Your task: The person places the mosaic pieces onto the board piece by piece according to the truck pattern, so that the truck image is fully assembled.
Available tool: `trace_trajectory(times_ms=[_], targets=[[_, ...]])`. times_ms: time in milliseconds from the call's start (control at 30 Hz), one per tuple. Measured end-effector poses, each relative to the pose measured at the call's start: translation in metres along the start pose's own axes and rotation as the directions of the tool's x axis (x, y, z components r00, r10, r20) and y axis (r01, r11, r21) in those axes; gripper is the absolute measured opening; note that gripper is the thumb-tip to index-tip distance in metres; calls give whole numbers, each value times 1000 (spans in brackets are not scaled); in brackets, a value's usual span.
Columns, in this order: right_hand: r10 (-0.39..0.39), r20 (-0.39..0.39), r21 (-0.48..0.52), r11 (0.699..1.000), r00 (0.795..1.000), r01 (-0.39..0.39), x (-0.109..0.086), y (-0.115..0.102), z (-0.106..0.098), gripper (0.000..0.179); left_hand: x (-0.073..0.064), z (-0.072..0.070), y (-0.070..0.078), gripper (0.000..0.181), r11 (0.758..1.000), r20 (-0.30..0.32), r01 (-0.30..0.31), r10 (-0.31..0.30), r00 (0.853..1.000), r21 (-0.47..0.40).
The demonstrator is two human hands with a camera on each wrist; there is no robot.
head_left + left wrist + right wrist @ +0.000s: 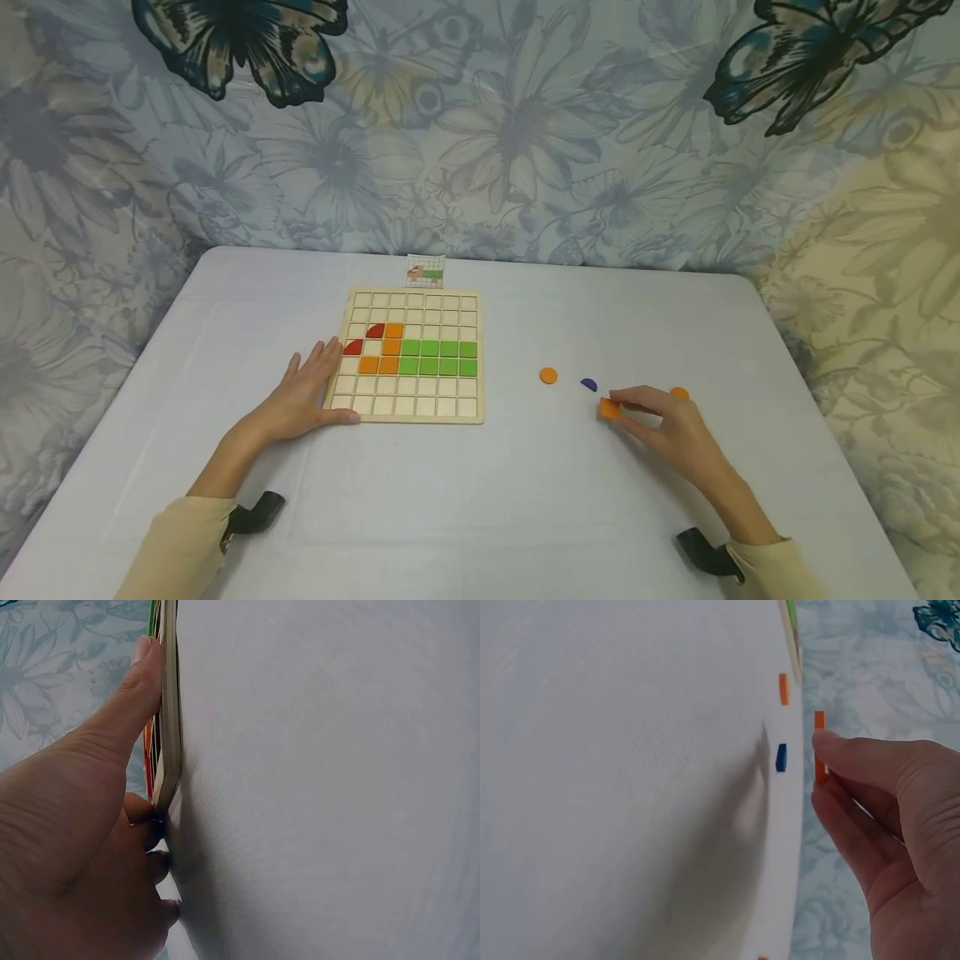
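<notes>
My right hand [678,433] pinches an orange square tile [610,409] between thumb and fingers; the right wrist view shows this tile [820,746] edge-on, lifted off the table. Spread along the left side of a wooden grid board [420,407], my left hand [300,400] touches its edge, the thumb at the near left corner. In the left wrist view the thumb [131,697] lies against the board's rim [171,712]. Green square tiles [438,357] fill two rows on the board, beside several orange squares [390,365] and two red quarter-round tiles [375,332].
Right of the board lie an orange round tile [548,376] and a blue half-round tile [588,385]. Another orange piece [679,393] is partly hidden behind my right hand. A small pattern card [425,272] sits at the board's far edge, on the white-covered table [480,508].
</notes>
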State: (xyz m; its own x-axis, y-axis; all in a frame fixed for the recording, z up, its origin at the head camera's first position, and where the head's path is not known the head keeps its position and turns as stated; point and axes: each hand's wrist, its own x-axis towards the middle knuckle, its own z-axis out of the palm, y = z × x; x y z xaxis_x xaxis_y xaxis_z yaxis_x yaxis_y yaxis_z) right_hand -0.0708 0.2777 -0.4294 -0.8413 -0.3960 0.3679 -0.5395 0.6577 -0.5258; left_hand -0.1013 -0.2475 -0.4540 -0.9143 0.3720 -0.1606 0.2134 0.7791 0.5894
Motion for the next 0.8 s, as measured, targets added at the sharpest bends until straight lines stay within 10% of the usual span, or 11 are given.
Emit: trace_trajectory(times_ms=[800], targets=[[1, 38, 75, 997, 999, -4, 30, -10, 26, 39, 1, 0, 0, 121, 1000, -1, 11, -11, 1000, 3]])
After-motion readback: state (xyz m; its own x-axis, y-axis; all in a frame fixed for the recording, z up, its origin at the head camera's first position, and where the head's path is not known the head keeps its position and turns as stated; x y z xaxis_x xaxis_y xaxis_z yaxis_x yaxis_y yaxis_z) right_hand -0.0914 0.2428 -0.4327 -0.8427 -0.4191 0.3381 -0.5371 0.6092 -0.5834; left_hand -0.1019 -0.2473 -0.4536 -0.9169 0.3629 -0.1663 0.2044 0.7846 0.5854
